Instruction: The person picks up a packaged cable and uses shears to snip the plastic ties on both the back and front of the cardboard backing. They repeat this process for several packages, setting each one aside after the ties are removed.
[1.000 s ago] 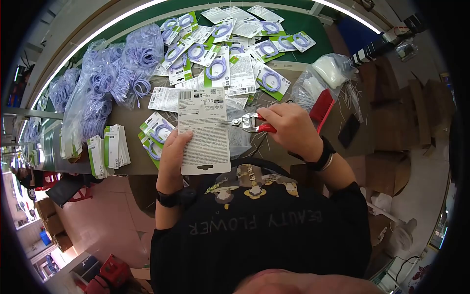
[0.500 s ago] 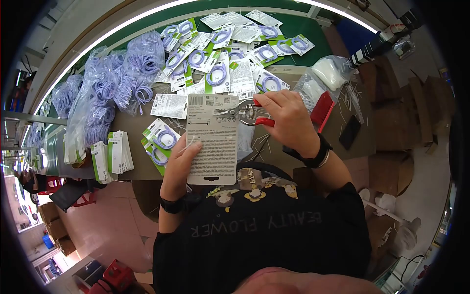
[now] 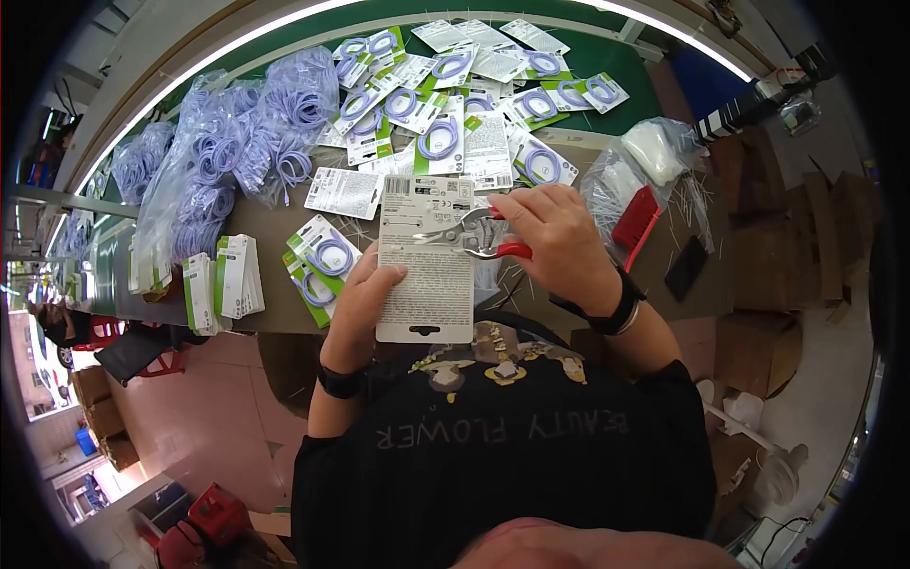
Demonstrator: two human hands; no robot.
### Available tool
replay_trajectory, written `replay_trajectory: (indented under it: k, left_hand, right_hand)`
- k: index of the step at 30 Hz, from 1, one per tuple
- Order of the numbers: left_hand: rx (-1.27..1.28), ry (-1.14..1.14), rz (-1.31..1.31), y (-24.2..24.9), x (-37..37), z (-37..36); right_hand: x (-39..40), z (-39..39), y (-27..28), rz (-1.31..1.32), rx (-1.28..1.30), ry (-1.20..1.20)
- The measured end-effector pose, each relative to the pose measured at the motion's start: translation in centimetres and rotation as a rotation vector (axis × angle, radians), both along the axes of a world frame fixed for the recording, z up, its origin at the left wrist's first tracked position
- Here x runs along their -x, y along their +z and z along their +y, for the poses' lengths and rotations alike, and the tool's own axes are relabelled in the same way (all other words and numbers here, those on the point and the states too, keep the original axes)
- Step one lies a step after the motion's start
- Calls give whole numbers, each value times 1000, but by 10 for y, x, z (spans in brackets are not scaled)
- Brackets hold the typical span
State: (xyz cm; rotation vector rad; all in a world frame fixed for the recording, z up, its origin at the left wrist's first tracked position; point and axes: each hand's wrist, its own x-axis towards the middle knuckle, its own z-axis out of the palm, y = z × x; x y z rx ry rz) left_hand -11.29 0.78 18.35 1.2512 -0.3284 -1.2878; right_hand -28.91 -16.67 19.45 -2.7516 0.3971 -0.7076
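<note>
My left hand (image 3: 365, 308) holds a white printed card (image 3: 427, 294) by its left edge, thumb on the face, with the hang hole toward my body. In my right hand (image 3: 561, 242) are red-handled snips (image 3: 483, 237), their open blades lying over the upper part of the card. Beyond the card lie several carded purple cables (image 3: 438, 140) in a loose heap. Two more carded cables (image 3: 330, 256) rest left of my left hand.
Bags of coiled purple cables (image 3: 213, 142) fill the table's left. Upright cards (image 3: 237, 277) stand at the front left edge. Toward the right are a plastic bag (image 3: 654, 152), a red brush (image 3: 637, 220), a dark phone (image 3: 685, 268) and scattered thin white strips.
The view has shifted a little, so the table items appear further right. The snips have tilted slightly over the card, and both hands still hold what they held.
</note>
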Motion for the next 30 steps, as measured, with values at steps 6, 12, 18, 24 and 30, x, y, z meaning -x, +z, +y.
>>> replay_trajectory:
  k: [6, 12, 18, 24, 30]
  left_hand:
    - [18, -43, 33, 0, 1, -2]
    - [24, -55, 65, 0, 0, -2]
    - [150, -103, -643, -30, 8, -26]
    - [-82, -119, -1107, -12, 31, -37]
    - [-85, -94, -1508, -40, 22, -51]
  right_hand:
    - [-8, 8, -3, 32, 50, 30]
    - [-9, 7, -2, -20, -99, 55]
    - [-29, 28, -2, -190, -790, 35]
    - [-42, 34, -23, -348, -824, -86]
    - [-45, 26, -34, -355, -1065, -120]
